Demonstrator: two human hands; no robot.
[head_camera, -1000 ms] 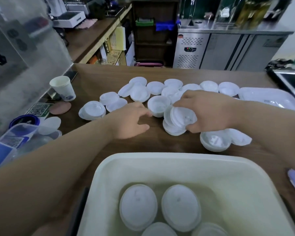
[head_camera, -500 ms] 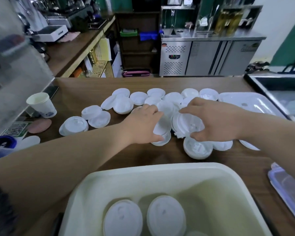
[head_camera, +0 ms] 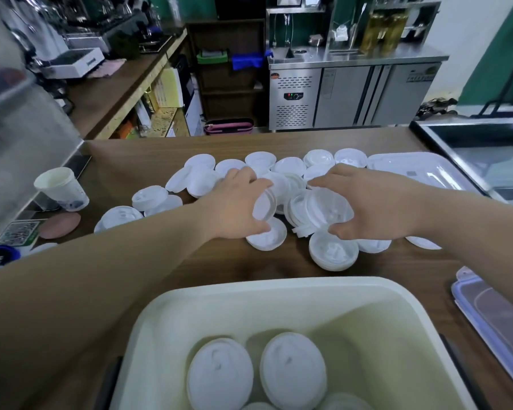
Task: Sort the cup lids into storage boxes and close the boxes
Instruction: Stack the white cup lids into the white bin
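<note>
Many cup lids point(head_camera: 289, 166) litter the counter point(head_camera: 279, 264). The left hand point(head_camera: 237, 205) pinches one tilted lid point(head_camera: 264, 204) in its grip; the right hand point(head_camera: 376, 208) clasps a nested stack point(head_camera: 317, 211). Others lie in the storage box point(head_camera: 279, 287).

Not much to report on the person, tbh. Both forearms are bare right up to the frame edges, and both hands are bare too. The left forearm point(head_camera: 101, 276) looks huge and stretched toward the bottom-left corner (wide-angle lens doing its thing) and narrows down to the left hand point(head_camera: 234, 208). The right forearm point(head_camera: 471, 220) shows a shorter stretch before the right hand point(head_camera: 376, 208). You mostly see the smooth backs of both hands. Nails are too blurry to make out.
</note>
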